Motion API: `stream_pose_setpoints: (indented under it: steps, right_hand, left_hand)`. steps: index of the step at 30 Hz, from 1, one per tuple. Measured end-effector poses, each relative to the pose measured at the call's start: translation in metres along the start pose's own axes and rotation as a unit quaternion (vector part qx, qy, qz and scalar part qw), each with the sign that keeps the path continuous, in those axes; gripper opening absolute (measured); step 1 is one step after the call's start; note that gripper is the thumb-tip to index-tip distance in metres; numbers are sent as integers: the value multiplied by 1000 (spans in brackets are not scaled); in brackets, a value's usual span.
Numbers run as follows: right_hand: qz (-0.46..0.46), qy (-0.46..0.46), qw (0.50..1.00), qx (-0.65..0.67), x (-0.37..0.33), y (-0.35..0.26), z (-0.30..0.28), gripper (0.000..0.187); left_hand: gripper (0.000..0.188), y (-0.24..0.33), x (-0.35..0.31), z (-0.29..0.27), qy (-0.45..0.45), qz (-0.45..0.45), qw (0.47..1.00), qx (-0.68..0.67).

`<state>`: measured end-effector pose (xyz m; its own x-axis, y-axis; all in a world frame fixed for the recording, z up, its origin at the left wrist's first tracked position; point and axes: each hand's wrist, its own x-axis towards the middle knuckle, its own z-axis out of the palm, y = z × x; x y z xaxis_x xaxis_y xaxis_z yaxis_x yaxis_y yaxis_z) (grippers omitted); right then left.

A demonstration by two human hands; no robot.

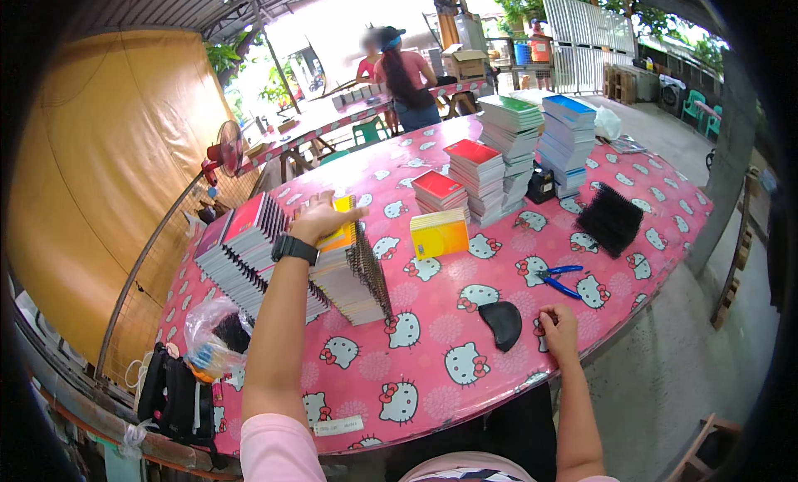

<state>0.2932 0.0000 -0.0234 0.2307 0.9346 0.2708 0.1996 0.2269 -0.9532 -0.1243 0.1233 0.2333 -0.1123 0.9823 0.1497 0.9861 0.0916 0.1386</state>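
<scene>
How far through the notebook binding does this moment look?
Done: a leaning row of spiral-bound notebooks sits by the left hand, which rests on its top. In hand: the right hand lies on the pink table beside a black pouch, holding nothing I can make out. Left: tall unbound stacks, a pile of black spiral coils and blue pliers lying unused.

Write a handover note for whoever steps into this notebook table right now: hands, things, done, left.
Left hand: resting on top of the leaning row of spiral notebooks, fingers on a yellow cover.
Right hand: on the pink tablecloth, empty, beside the black pouch.
Blue-handled pliers lie just beyond it; black spiral coils further right.
Done: bound notebooks stacked at left.
Left: unbound stacks at the far side, apparently awaiting coils.
</scene>
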Motion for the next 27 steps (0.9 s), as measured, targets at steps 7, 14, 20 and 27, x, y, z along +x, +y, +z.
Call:
stream_pose_setpoints:
  steps: [7, 14, 20, 27]
  right_hand:
    - [14, 0, 1000, 19, -1, 7, -2, 8]
    - [11, 0, 1000, 24, -3, 3, 2, 9]
    - [28, -8, 999, 16, 1, 12, -1, 9]
    - [3, -4, 1000, 12, -3, 5, -2, 8]
  left_hand:
    - [86, 22, -9, 1, 48, 27, 998, -34]
    - [82, 16, 1, -1, -16, 5, 1000, 8]
    - [84, 3, 1, -5, -39, 10, 999, -11]
    - [76, 9, 9, 4, -77, -7, 996, 47]
